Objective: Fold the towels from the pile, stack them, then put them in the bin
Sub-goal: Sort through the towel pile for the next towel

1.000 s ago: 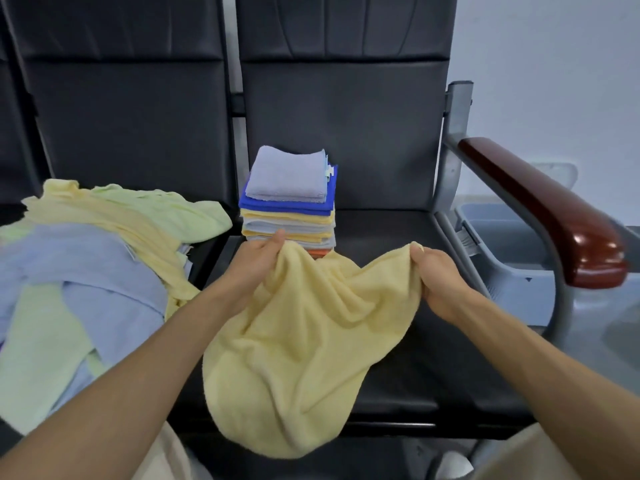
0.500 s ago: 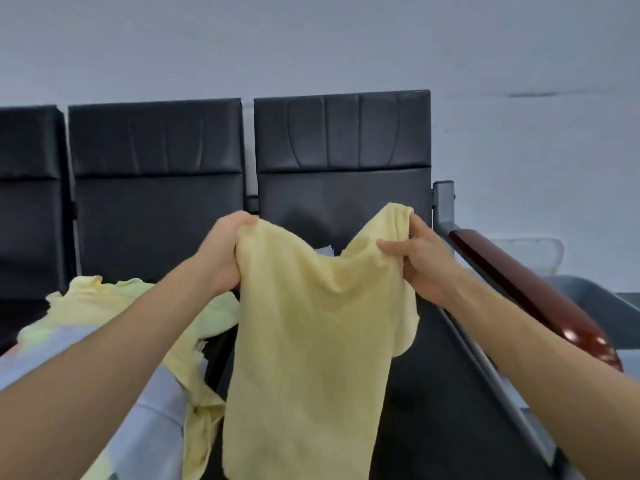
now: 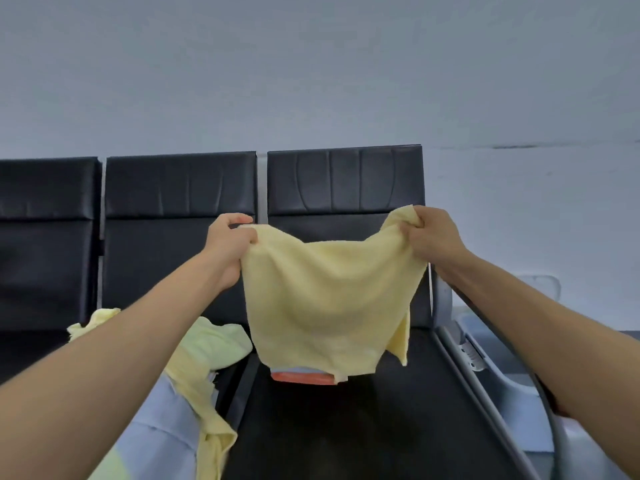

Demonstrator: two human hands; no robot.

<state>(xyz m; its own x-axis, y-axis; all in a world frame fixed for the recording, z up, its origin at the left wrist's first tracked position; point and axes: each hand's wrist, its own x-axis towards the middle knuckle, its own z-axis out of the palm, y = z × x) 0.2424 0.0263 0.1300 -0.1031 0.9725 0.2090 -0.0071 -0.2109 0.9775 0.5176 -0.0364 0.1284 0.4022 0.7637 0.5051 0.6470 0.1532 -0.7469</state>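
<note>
Above the black seat (image 3: 363,431), the yellow towel (image 3: 329,299) is hanging in the air. Its top edge is running side to side and sagging between the left hand (image 3: 227,245) and right hand (image 3: 434,237), each pinching a corner in curled fingers (image 3: 412,220), level and equally near.

Right seat (image 3: 346,431): front half bare, open from the near edge. Yellow towel (image 3: 325,299), gripped at its top corners by left hand (image 3: 228,244) and right hand (image 3: 433,237), hangs across mid-seat and screens the folded stack (image 3: 301,377) towards the back; only its bottom layers show under the hem. Left edge crowded by the loose pile (image 3: 194,368). Right edge: grey armrest frame (image 3: 442,306) stands between seat and bin (image 3: 498,372). Backrest (image 3: 346,181) closes the far side.
</note>
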